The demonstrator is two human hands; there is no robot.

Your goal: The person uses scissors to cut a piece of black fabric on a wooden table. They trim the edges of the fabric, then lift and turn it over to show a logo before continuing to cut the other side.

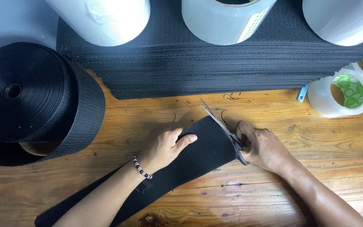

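Observation:
A wide black fabric strip lies diagonally across the wooden table. My left hand, with a bead bracelet at the wrist, presses flat on the strip near its end. My right hand grips a pair of scissors by the black handles. The blades point up and to the left, along the strip's cut end.
A big roll of black strip stands at the left. A stack of cut black pieces fills the back, with three large white rolls on it. Two clear tape rolls sit at the right. Loose black threads lie near the scissors.

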